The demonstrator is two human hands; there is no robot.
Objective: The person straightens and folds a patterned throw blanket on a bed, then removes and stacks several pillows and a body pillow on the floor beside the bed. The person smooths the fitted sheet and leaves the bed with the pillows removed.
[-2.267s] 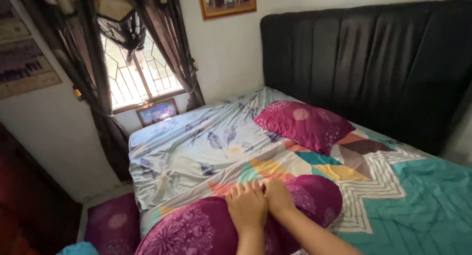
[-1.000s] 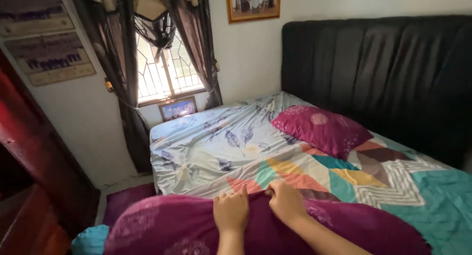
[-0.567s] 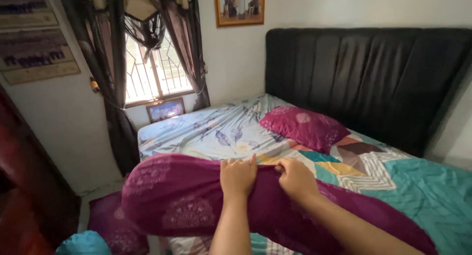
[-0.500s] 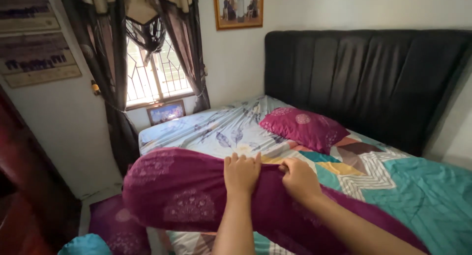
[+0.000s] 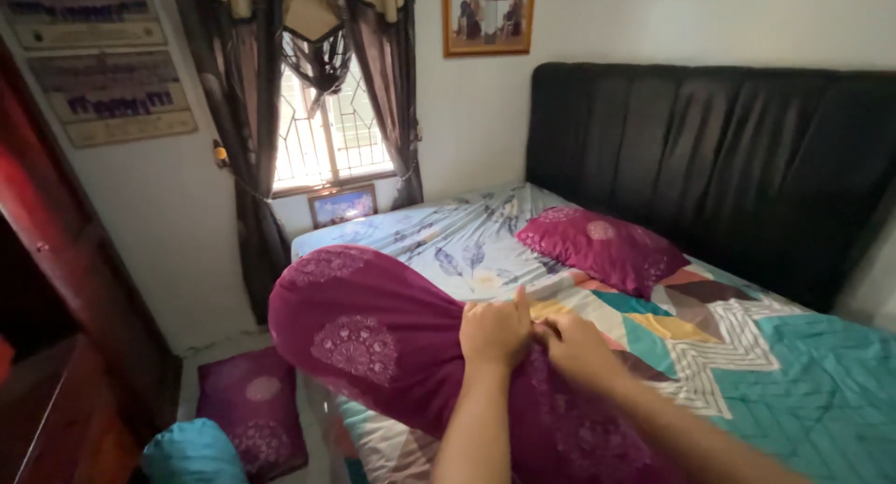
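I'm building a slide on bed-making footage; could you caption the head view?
Both hands, left hand and right hand, grip a long magenta bolster lifted over a patterned bed.

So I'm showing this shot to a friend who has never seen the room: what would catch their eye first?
Most likely the big magenta bolster held up in the foreground, with the left hand and right hand both in a grip on its cover. Behind it, the bright patchwork blanket spreads over the bed, with a matching magenta pillow by the black headboard.
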